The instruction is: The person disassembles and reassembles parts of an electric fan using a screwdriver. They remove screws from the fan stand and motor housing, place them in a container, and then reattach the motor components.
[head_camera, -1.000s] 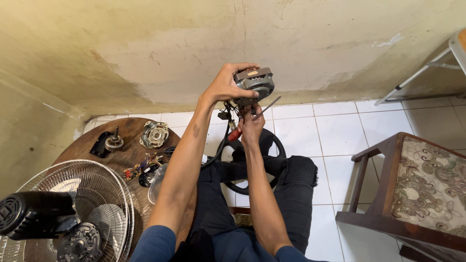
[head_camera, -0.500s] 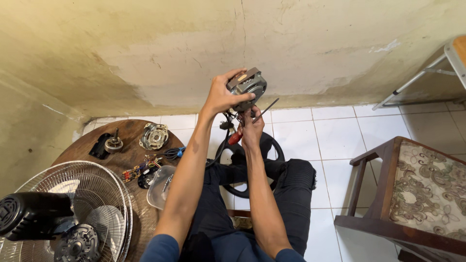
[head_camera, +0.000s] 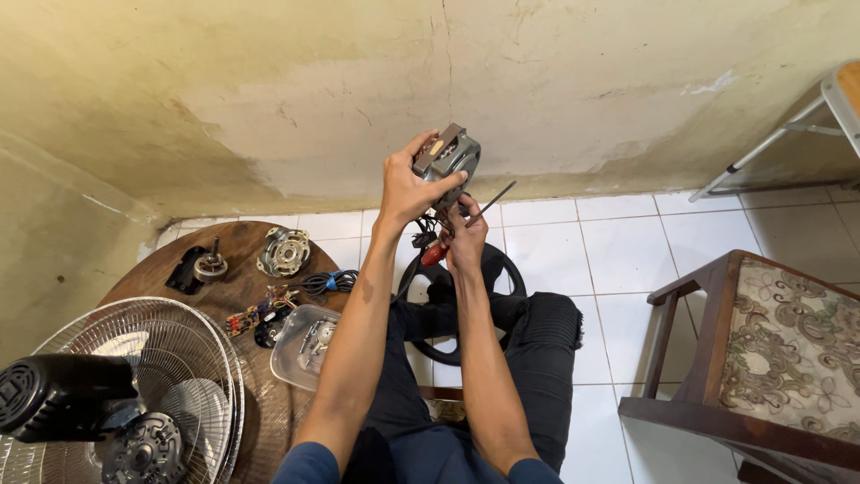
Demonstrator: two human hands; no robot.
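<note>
The left hand is gripping the motor up at eye level, fingers wrapped around it, so the right hand, fingers closed on a screwdriver, is reaching its underside.

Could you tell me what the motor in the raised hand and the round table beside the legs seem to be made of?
The motor, gripped by the left hand, looks like dull grey cast metal, with hard edges and a faint sheen. The round table appears to be dark brown wood with a worn, matte top; visible streaks suggest grain.
</note>
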